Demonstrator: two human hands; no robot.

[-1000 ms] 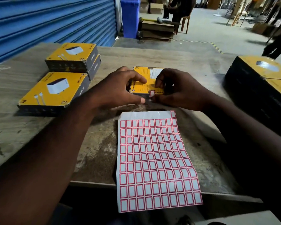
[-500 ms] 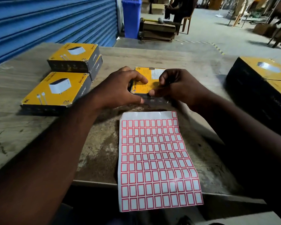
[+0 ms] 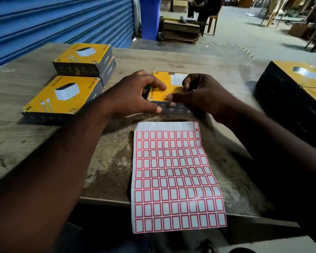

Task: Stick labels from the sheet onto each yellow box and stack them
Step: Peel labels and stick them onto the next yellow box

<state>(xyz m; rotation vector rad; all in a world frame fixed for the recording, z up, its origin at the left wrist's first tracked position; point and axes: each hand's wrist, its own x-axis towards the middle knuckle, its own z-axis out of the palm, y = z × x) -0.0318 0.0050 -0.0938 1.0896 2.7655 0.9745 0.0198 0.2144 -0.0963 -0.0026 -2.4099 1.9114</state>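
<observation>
Labels in red frames fill the label sheet point(image 3: 173, 176), which lies flat in the middle of the desk point(image 3: 199, 59). The sheet's near end hangs over the desk's front edge. Its far row is bare backing except at the right corner.

Just beyond the sheet, both hands hold one yellow box point(image 3: 171, 84) lying on the desk, printed back upward. The left hand point(image 3: 135, 94) has its grip clamped on the box's left near corner, with the thumb against the dark near side and the index finger across the top. The right hand point(image 3: 202, 94) has its grip closed onto the box too. Its thumb tip presses the yellow top by the near edge, and its fingers bend down onto the far right part. A single red-framed label point(image 3: 172, 103) sits at the box's near edge, just below that thumb.

To the left, another yellow box point(image 3: 62, 96) lies alone. Behind it, well apart from the hands, is a stack of two boxes point(image 3: 84, 57). At the right edge sits a block of dark cartons with yellow tops point(image 3: 295, 75).

Beyond the desk are a blue roller shutter point(image 3: 53, 21), a blue bin point(image 3: 150, 17) and a low pile of boards point(image 3: 181, 31).
</observation>
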